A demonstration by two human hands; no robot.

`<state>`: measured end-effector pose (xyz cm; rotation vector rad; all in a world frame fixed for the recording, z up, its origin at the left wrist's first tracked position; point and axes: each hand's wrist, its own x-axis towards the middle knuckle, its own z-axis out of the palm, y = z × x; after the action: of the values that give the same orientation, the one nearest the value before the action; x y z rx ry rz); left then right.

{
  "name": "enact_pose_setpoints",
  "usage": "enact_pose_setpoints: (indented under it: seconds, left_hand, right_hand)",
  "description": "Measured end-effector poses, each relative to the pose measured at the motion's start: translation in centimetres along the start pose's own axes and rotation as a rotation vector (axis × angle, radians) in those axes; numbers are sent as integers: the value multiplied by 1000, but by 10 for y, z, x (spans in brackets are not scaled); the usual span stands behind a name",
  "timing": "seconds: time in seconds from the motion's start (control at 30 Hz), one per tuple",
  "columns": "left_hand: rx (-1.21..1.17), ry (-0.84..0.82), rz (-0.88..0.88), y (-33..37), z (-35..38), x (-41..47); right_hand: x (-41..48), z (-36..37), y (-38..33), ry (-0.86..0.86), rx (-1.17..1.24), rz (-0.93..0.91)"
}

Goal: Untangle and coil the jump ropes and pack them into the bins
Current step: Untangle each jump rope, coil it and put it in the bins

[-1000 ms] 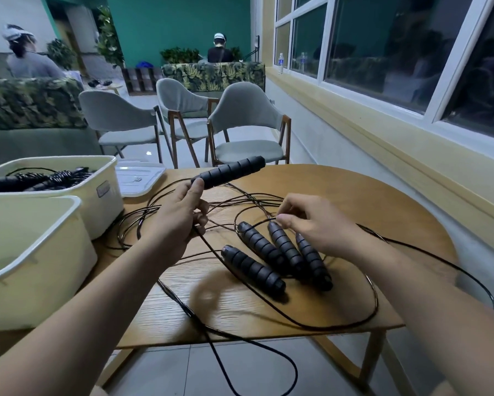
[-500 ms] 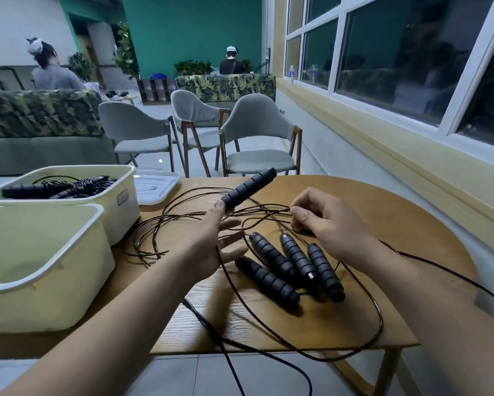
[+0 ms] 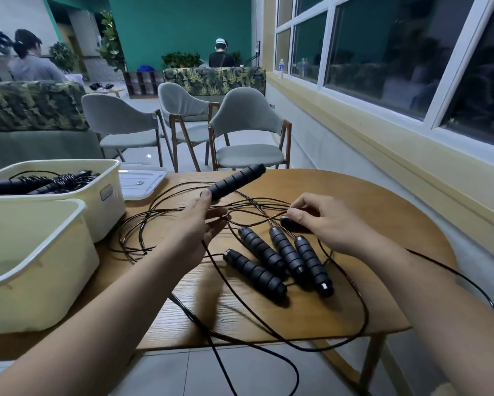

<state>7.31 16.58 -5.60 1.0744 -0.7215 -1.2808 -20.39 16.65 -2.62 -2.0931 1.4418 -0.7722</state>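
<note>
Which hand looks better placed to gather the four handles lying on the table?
Right, probably. The right hand is down beside the four handles, though its fingers curl over another handle end; the left hand is holding the raised handle.

Dim indoor light fell from above. Soft shadows lay on the desk [image 3: 340, 310]. The wide lens bent the edges; the windows [image 3: 383, 52] were dark.
</note>
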Motion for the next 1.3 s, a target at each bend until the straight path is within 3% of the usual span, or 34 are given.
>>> enact_pose_setpoints:
  seconds: [0.13,0.37,0.57,0.63,0.73,1.0,1.2,1.3]
  left_hand:
    - [-15,2,41,7,2,-3]
    - [-55,-32,85,21,8,-11]
    - [-63,-27,85,25,11,-15]
    - [-59,-18,78,25,10,-14]
    - [35,-30,29,24,6,-15]
    - [351,-91,-21,30,-2,-28]
    - [607,33,146,29,-13,-22]
    - [496,-12,187,28,-11,-21]
  right_hand:
    - [7,-5,16,133,-112,84]
    - [-2,-10,19,94,-152,211]
    - [-12,7,1,-179,-337,217]
    - [-11,4,10,-145,-378,253]
    - [-8,-7,29,-50,-438,303]
    - [-18,-2,54,-156,-278,478]
    - [-19,13,51,-83,-369,447]
    - [-12,20,57,36,-314,400]
